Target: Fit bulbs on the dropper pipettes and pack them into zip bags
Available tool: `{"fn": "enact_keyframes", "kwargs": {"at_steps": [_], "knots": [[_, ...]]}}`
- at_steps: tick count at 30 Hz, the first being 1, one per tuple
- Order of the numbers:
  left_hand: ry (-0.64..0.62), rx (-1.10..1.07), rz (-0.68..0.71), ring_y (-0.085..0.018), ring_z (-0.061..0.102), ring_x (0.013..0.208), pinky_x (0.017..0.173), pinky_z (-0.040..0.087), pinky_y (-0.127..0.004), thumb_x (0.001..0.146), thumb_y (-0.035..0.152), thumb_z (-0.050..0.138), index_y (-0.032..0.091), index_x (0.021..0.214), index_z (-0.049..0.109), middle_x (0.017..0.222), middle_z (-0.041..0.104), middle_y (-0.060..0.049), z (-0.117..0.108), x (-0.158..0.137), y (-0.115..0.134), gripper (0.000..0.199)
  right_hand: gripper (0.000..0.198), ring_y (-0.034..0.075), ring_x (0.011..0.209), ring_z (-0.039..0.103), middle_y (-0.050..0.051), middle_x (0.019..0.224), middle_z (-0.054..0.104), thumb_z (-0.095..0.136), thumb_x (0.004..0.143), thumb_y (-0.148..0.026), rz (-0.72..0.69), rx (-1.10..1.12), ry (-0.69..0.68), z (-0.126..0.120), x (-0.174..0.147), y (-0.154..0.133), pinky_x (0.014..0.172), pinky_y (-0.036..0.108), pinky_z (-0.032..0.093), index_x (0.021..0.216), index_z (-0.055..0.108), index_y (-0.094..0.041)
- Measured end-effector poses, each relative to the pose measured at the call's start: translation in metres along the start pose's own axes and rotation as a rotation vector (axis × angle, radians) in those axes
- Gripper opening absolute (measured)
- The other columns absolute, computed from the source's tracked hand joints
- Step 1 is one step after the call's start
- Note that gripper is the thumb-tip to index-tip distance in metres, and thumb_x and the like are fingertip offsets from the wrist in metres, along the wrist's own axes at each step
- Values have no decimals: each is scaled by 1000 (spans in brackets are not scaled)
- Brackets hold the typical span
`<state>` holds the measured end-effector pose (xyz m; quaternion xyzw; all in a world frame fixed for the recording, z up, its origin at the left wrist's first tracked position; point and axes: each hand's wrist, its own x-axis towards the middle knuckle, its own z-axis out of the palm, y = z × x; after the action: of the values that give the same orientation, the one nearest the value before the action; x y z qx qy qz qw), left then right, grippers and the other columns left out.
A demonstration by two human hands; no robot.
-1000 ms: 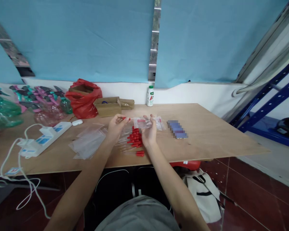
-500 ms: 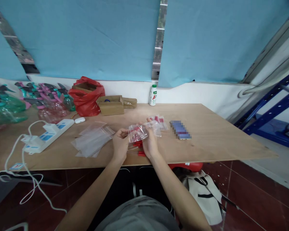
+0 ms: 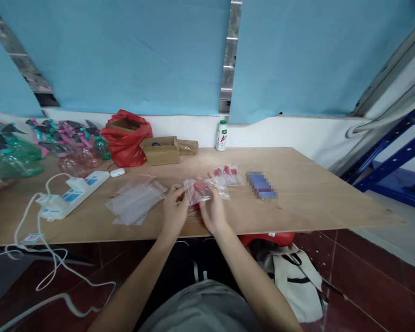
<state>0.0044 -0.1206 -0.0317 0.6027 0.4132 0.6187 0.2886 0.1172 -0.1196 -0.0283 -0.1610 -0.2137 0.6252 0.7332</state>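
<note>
A clear plastic zip bag (image 3: 192, 195) with something red in it is held up between my two hands over the front of the table. My left hand (image 3: 174, 205) pinches its left edge. On the other side, my right hand (image 3: 214, 210) grips the bag with thumb and fingers. Under the hands lie more red pieces, mostly covered. Just beyond my right hand rest filled bags (image 3: 231, 176) with red items inside. To the left of my left hand, flat clear bags (image 3: 134, 205) are spread in a loose pile.
A phone (image 3: 262, 185) lies on the right of the table (image 3: 318, 198). Behind stand a white bottle (image 3: 222, 136), a cardboard box (image 3: 162, 153) and a red plastic bag (image 3: 126, 143). At left are spray bottles (image 3: 78, 152) and a power strip (image 3: 79, 196) with trailing cables.
The view has shifted slightly. Both hands still hold the bag at nearly the same place, and the red item in it shows more plainly. The red pieces below are more covered.
</note>
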Motion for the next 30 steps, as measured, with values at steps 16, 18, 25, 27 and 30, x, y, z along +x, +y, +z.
{"fn": "enact_keyframes", "kwargs": {"at_steps": [16, 18, 25, 27, 30], "knots": [[-100, 21, -82, -25, 73, 99, 91, 56, -38, 96, 47, 72, 26, 112, 84, 110, 81, -7, -25, 12, -11, 29, 44, 21, 104, 78, 1, 114, 80, 71, 93, -27, 29, 52, -34, -16, 10, -21, 108, 44, 58, 136, 62, -28], [-91, 88, -7, -24, 72, 96, 88, 56, -36, 97, 43, 72, 27, 108, 85, 109, 81, -7, -27, 17, -21, 24, 42, 20, 103, 77, 1, 114, 80, 70, 93, -29, 5, 39, -6, -19, 16, -29, 108, 45, 58, 135, 64, -29], [-253, 432, 344, -25, 67, 109, 103, 51, -42, 99, 34, 70, 31, 114, 82, 110, 72, -6, -35, 25, -37, 20, 39, 18, 96, 76, 2, 125, 77, 69, 94, -36, -50, -22, 63, -36, 31, -47, 104, 42, 59, 133, 67, -29], [-297, 487, 374, -26, 66, 113, 105, 49, -44, 100, 33, 68, 32, 122, 80, 117, 71, -6, -33, 23, -38, 24, 38, 17, 95, 76, 2, 123, 77, 68, 94, -35, -54, -12, 66, -36, 31, -46, 101, 40, 60, 132, 67, -29], [-357, 538, 396, -27, 64, 115, 106, 48, -45, 103, 31, 64, 33, 127, 78, 122, 71, -7, -30, 20, -41, 28, 39, 16, 94, 75, 1, 120, 78, 67, 94, -33, -38, -1, 74, -34, 30, -43, 97, 38, 61, 133, 66, -29]]}}
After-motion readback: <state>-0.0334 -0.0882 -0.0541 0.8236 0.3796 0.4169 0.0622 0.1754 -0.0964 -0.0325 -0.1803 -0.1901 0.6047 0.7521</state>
